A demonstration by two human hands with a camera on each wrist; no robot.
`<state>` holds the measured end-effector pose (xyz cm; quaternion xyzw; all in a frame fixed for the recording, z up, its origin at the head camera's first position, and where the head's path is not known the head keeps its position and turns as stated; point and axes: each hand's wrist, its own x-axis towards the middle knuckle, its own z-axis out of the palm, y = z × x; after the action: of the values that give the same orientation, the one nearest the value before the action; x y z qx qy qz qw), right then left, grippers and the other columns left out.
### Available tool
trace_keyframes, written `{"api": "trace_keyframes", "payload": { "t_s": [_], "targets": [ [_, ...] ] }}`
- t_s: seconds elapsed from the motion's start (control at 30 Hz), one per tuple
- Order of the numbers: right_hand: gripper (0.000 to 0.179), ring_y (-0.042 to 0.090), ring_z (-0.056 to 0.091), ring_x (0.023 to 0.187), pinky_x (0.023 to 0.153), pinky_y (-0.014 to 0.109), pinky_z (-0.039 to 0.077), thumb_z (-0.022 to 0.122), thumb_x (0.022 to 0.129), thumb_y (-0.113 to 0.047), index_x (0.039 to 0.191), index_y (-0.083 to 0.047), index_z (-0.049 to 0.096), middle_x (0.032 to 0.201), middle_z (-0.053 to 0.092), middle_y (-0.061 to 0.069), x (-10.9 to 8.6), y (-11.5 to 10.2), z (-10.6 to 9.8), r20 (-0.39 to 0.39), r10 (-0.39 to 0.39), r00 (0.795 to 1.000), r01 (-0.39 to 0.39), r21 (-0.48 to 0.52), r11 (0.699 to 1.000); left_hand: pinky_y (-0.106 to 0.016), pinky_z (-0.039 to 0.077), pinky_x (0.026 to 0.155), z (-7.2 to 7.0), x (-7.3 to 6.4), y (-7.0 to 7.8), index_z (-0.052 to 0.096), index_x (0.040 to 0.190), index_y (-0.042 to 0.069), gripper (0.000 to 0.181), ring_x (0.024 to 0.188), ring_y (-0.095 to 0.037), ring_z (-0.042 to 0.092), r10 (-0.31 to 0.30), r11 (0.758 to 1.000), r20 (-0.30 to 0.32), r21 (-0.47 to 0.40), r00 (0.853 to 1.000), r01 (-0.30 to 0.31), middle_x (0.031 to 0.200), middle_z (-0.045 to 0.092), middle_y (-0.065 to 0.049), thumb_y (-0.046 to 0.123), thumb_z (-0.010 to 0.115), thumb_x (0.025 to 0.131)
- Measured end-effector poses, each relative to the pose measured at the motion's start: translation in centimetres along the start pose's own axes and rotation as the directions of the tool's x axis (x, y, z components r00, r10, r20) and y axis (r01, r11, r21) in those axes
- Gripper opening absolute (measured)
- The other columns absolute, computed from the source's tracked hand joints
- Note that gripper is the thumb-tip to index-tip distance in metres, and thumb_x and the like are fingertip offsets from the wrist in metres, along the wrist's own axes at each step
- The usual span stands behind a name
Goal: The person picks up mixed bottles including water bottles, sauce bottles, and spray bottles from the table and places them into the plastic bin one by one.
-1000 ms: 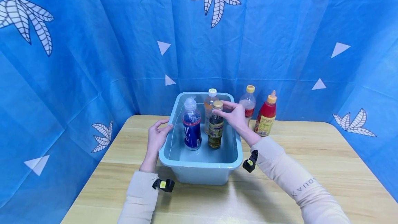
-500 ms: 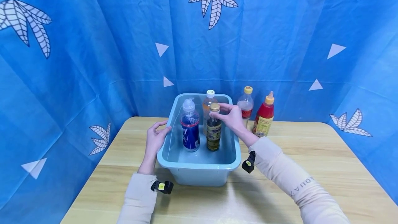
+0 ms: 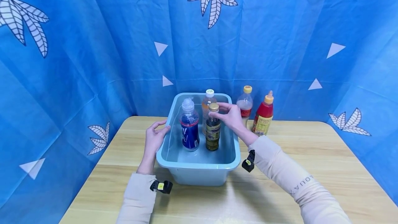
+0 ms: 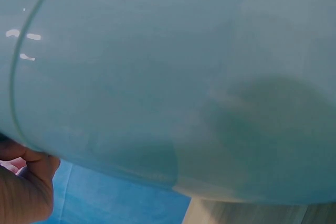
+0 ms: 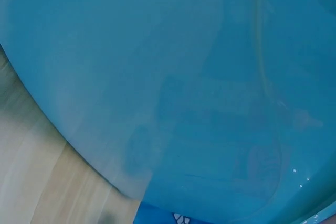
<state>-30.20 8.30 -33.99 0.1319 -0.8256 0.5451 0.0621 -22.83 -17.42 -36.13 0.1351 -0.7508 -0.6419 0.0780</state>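
A light blue plastic basin (image 3: 199,166) stands on the table with three bottles upright in it. My left hand (image 3: 155,137) grips its left rim, thumb over the edge; in the left wrist view that hand (image 4: 29,187) shows at the lower left. With thumb and fingertips, my right hand (image 3: 232,117) pinches a small glass bottle (image 3: 212,134) of dark liquid just under its gold cap. Beside it is a blue-labelled bottle (image 3: 190,132) with a clear top. An orange-drink bottle (image 3: 207,105) stands behind, partly covered. The right wrist view shows only the basin's outer wall (image 5: 105,77) and table, no hand.
Right of the basin, a clear bottle with a yellow cap (image 3: 245,103) stands partly behind the right hand. Next to it is a red squeeze bottle (image 3: 263,115) with an orange nozzle. A blue curtain (image 3: 280,44) hangs behind the wooden table (image 3: 311,155).
The small gold-capped bottle has shifted very slightly down and left with my right hand. My left hand keeps its hold on the rim. The head view has drifted slightly.
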Motion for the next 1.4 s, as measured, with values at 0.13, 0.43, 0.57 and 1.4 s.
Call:
{"api": "trace_keyframes", "payload": {
  "t_s": [0.13,0.43,0.57,1.4],
  "targets": [
    [0.045,0.021,0.055,0.101,0.084,0.041,0.044,0.073,0.071,-0.031,0.109,-0.010,0.062,0.103,0.064,0.007,0.0,-0.2,-0.1,0.005,-0.002,1.000,0.002,-0.013,1.000,-0.040,0.049,0.076,0.1,-0.1,0.1,0.053,0.119,0.008,0.033,0.095,-0.032,0.059,0.003,1.000,0.000,0.005,1.000,-0.003,0.109,0.059,-0.022,0.017,0.055,0.087],
    [0.044,0.021,0.054,0.100,0.085,0.040,0.044,0.072,0.073,-0.031,0.108,-0.009,0.060,0.103,0.063,0.008,0.1,-0.2,-0.1,0.023,0.006,1.000,-0.006,-0.019,1.000,-0.039,0.049,0.076,0.1,0.0,0.1,0.054,0.118,0.008,0.032,0.095,-0.031,0.059,0.007,1.000,-0.002,0.003,1.000,-0.007,0.108,0.059,-0.020,0.017,0.056,0.087],
    [0.045,0.021,0.054,0.101,0.086,0.040,0.044,0.071,0.073,-0.031,0.110,-0.009,0.058,0.105,0.062,0.008,0.1,-0.2,-0.1,0.034,0.000,0.999,0.001,-0.015,1.000,-0.039,0.049,0.076,0.1,0.1,0.1,0.054,0.118,0.008,0.033,0.095,-0.031,0.059,0.006,1.000,0.001,-0.002,1.000,-0.006,0.108,0.059,-0.021,0.017,0.056,0.087],
    [0.052,0.023,0.053,0.106,0.089,0.039,0.043,0.071,0.074,-0.027,0.117,-0.005,0.054,0.114,0.057,0.011,-0.8,-0.3,-1.8,0.027,-0.055,0.998,0.052,0.118,0.992,-0.039,0.050,0.074,0.0,0.2,-0.1,0.054,0.119,0.009,0.033,0.094,-0.031,0.060,0.014,1.000,0.004,-0.010,1.000,-0.014,0.108,0.059,-0.021,0.017,0.055,0.087]
  ]
}}
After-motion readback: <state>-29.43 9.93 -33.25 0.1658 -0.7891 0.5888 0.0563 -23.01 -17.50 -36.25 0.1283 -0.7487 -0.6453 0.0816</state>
